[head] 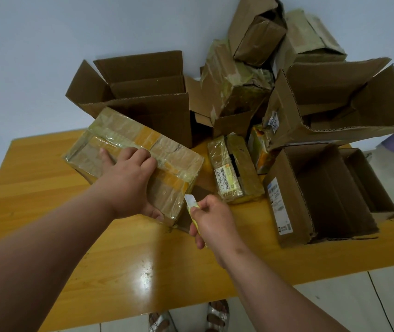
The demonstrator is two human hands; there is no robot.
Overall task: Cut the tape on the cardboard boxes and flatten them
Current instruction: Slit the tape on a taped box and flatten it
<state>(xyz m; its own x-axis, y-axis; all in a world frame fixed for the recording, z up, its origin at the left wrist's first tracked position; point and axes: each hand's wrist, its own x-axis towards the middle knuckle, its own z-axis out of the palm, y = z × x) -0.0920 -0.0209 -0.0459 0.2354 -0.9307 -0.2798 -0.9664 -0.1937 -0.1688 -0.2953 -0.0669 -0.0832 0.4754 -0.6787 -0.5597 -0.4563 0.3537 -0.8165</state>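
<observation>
The left hand [129, 185] grips the taped box [133, 161] on the desk [47, 212]; the right hand [211, 218] grips the utility knife [192, 208] beside its corner.

Light: bright, even, from overhead.
Glare: white patch on glossy yellow wooden counter [143, 271].
Shadows: soft.
Distortion: wide-angle bending at edges.
Focus: mostly sharp.

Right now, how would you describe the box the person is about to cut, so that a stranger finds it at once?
Start at the yellow wooden table piled with cardboard boxes. On its near left part lies a flat taped box, gripped by the left hand, with the right hand holding a yellow cutter at its near corner. Unlike the open boxes behind, it is sealed, wrapped in clear and orange tape.
</observation>
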